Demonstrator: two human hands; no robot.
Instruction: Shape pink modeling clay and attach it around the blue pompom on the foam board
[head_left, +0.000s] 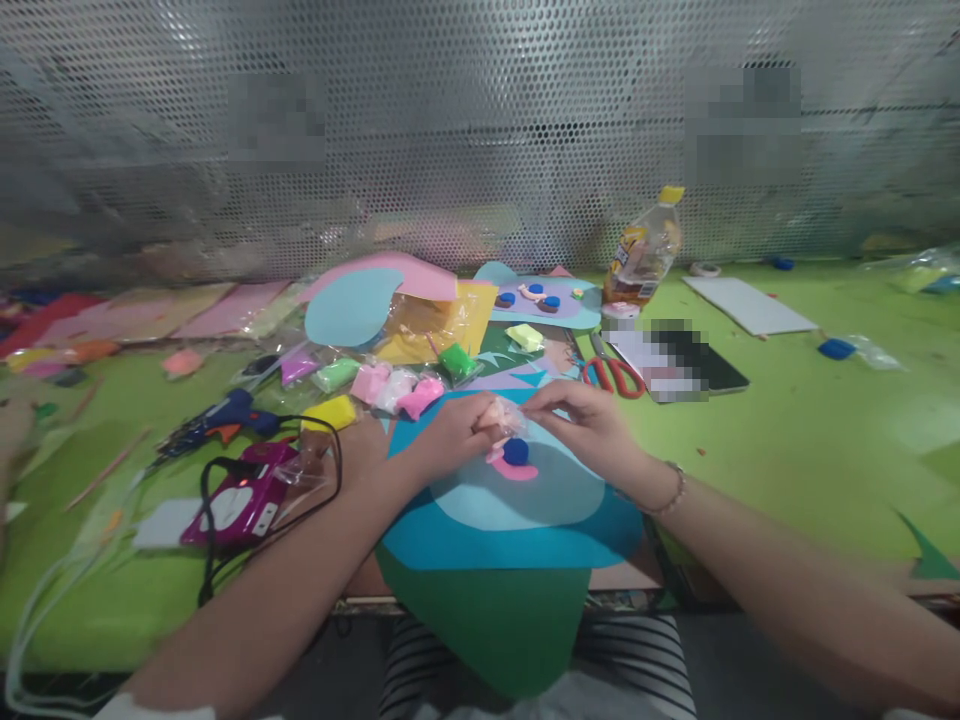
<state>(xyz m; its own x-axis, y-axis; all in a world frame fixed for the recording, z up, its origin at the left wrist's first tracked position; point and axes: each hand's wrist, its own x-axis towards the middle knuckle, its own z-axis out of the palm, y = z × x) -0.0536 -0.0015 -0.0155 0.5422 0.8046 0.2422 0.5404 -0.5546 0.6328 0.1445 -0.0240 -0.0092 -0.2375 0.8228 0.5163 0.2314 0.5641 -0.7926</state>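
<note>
Both hands meet over a stack of blue foam sheets (517, 530) at the table's near edge. My left hand (450, 435) is closed round a small clear plastic packet of peach clay (501, 415). My right hand (581, 420) pinches the same packet from the right with thumb and fingers. Just below the hands, a dark blue clay ball (515, 452) sits on a flat pink clay piece (514, 470), both on a light blue foam shape (517, 495).
Bagged clay pieces in pink, green and yellow (390, 385) lie beyond the hands. A blue glue gun (225, 418) and a magenta device (244, 500) with a black cord are left. Red scissors (615, 375), a phone (709, 365) and a plastic bottle (645, 250) stand right. A mesh wall closes the back.
</note>
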